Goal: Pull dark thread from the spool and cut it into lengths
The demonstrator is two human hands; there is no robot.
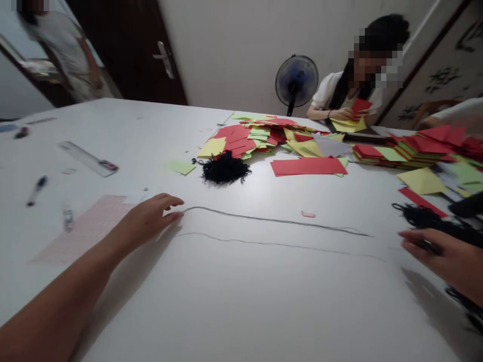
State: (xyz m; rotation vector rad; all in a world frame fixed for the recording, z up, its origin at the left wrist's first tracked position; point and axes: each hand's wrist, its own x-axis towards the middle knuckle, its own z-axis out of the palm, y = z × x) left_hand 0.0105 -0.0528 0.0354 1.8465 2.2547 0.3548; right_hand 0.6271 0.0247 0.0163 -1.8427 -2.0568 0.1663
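Note:
My left hand [156, 213] pinches one end of a thin black string [264, 219] between thumb and fingertips. The string stretches to the right just above the white tabletop [241, 301], its shadow below it, and its far end hangs free short of my right hand [445, 256]. The fingers of my right hand are curled round a small dark object [430, 246], whose kind I cannot make out. Behind that hand lies a bundle of black string [426, 218]. A tangled heap of black string [225, 168] sits farther back near the middle.
Red, yellow and green paper pieces [237, 138] are heaped at the back, with stacks [400, 153] at right. At left lie a printed sheet [90, 226], a clear ruler [85, 156] and a marker [36, 191]. A person [347, 108] opposite handles paper; a fan [297, 80] stands behind.

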